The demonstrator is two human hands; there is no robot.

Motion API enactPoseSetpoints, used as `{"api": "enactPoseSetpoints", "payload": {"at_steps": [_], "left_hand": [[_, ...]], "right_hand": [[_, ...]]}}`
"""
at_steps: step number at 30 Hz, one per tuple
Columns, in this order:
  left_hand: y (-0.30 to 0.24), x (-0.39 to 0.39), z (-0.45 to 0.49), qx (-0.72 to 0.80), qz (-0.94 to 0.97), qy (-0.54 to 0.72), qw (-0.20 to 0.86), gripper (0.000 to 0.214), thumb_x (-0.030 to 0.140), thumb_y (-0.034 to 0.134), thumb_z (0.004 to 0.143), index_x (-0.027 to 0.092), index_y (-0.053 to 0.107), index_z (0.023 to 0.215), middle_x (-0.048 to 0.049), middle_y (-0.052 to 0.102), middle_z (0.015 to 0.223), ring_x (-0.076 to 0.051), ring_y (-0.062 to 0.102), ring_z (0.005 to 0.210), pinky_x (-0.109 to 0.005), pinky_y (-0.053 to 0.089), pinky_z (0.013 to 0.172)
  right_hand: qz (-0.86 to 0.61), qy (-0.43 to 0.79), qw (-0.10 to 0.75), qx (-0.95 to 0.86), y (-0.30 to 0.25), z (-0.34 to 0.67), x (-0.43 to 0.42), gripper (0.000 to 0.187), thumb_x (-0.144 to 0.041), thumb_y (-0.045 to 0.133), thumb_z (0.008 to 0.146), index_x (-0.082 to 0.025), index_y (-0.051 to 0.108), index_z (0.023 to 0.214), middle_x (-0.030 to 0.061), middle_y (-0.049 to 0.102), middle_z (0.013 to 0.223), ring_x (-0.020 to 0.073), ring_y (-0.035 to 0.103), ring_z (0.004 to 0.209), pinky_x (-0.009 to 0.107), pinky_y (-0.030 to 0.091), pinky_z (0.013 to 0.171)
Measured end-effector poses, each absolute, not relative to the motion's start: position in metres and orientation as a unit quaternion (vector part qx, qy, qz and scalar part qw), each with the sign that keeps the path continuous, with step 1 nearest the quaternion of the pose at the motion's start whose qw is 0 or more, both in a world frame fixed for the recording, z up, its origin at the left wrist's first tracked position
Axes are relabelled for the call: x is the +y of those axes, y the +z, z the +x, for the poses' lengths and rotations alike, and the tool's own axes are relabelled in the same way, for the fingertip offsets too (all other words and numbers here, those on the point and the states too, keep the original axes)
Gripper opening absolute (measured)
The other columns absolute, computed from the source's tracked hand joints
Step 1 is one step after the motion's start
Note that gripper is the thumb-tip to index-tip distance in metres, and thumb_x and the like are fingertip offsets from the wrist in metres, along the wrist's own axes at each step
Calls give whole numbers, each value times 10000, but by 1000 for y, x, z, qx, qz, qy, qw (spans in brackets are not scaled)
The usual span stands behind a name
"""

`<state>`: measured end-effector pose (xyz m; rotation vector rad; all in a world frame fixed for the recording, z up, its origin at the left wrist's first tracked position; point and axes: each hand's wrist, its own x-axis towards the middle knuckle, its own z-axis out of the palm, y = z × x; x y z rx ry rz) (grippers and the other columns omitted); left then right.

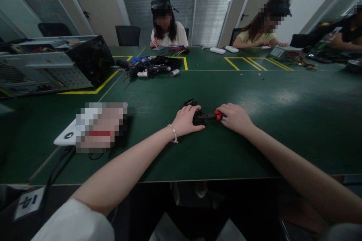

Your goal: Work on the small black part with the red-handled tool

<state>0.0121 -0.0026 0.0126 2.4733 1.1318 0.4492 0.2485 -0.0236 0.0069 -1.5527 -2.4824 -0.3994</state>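
Note:
My left hand (185, 120) is closed over a small black part (199, 119) on the green table, its thumb and fingers at the part's near and far sides. What exactly the part is cannot be made out, since the hand covers much of it. In my right hand (235, 117) is a pair of long-nose pliers (210, 116) with red handles, the fingers wrapped round the grips. The dark jaws point left and reach the black part. Whether they grip it is too small to tell.
An opened computer case (48, 67) stands at the left. Tools and cables (152, 66) lie in a pile beyond my hands, beside a small white cylinder (175, 72). A white device (65, 135) with a cable lies near my left arm. Several people sit across the green table (220, 154).

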Motion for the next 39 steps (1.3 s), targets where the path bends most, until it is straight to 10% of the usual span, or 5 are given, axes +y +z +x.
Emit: {"api": "enactPoseSetpoints", "payload": {"at_steps": [39], "left_hand": [[7,1,11,396,887,168,168,686,486,662,714,226,413,1298,-97,488,1286,-308,445,1204,-475,374,996]], "right_hand": [[-520,-148,94,-836,5,248,-22,235,-189,520,745,-153,642,943,80,658,909,214,525,791,317,360,667]]}}
